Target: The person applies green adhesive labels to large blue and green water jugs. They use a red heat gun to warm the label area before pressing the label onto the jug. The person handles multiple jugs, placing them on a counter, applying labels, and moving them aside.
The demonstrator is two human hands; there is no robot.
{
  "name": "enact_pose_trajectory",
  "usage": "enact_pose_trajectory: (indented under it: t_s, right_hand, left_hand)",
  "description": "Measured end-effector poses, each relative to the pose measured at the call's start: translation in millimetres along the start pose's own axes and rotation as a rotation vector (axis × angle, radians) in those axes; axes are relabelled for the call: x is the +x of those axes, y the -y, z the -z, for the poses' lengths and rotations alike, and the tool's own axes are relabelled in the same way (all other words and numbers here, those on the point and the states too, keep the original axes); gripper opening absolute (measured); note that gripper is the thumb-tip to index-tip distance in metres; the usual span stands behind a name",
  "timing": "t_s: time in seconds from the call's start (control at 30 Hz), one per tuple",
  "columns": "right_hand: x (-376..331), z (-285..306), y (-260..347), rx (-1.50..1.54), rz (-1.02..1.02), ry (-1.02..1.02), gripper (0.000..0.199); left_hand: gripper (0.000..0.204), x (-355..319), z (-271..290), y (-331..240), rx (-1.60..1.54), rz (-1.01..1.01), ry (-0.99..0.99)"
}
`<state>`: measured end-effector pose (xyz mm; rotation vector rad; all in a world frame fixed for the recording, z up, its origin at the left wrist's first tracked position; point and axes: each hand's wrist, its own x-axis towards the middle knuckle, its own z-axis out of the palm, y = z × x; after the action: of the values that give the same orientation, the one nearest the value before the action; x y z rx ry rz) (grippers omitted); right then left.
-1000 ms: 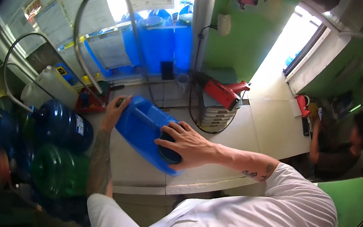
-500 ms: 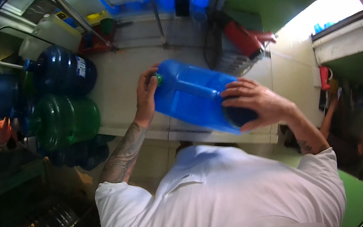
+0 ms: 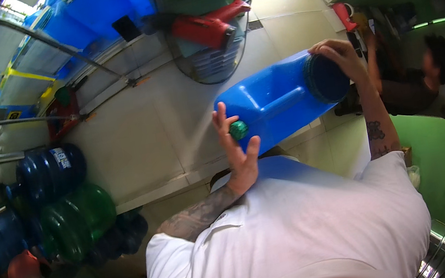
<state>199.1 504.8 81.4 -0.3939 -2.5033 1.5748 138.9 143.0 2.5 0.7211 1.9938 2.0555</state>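
- The left hand (image 3: 242, 164) is spread wide, with the thumb held apart from the fingers. It is placed at the left end of the blue water container (image 3: 270, 109), around the small green cap (image 3: 238, 130). How firmly this end is borne cannot be told.
- The right hand (image 3: 342, 59) is placed at the opposite end. Its fingers are curled in a narrow grip over the far rim of the large dark screw cap (image 3: 328, 78); the thumb is not clearly shown.
- The blue water container is positioned between the two hands, over the front edge of the tiled counter (image 3: 136, 147) and ahead of the white shirt (image 3: 284, 234). Whether any weight is taken by the counter cannot be determined.
- The long axis is set obliquely across the body: the small-cap end is directed left and toward the trunk, the large-cap end right and away from it. A broad face with a moulded ridge is turned upward.
- Neither hand is clearly separated from the container. The left hand is located nearer the trunk, the right farther out.
- Beyond the container, slightly to its left, a red heat gun (image 3: 205, 30) is laid.
- Well apart to the left of the container, a dark blue bottle (image 3: 52, 172) and a green bottle (image 3: 78, 223) are stacked on their sides.
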Motion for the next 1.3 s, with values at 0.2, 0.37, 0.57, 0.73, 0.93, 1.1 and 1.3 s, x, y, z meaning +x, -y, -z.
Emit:
enact_pose_trajectory:
  t_s: [0.2, 0.37, 0.57, 0.73, 0.93, 1.1, 1.3]
  right_hand:
    - [-33.4, 108.1, -56.1, 0.131, -0.070, -0.282, 0.022]
    - [-76.7, 102.7, -86.4, 0.072, -0.018, -0.812, 0.036]
    - [-62.3, 116.3, -85.7, -0.033, 0.077, -0.721, 0.051]
    - [-57.6, 117.9, -73.1, -0.221, 0.116, -0.502, 0.051]
    - [-55.1, 98.6, -70.6, -0.252, -0.064, -0.858, 0.052]
    - [-71.1, 98.1, -61.5, 0.022, 0.087, -0.851, 0.047]
    - [-95.4, 86.4, -66.8, -0.859, 0.475, -0.529, 0.059]
  left_hand:
    - [0.048, 85.7, -131.9, 31.6, 0.070, -0.086, -0.024]
    - [0.054, 239.0, -221.5, 10.6, 0.283, -0.161, 0.105]
    - [0.094, 156.5, -294.3, -11.2, 0.537, -0.986, 0.732]
    - [0.104, 130.2, -316.2, -24.1, 0.634, -0.812, 0.613]
    - [0.092, 151.9, -322.7, -25.9, 0.533, -0.923, 0.738]
    - [0.088, 173.2, -306.1, 2.3, 0.326, -0.818, 0.601]
    - [0.086, 201.3, -286.4, 37.3, 0.242, -0.079, 0.054]
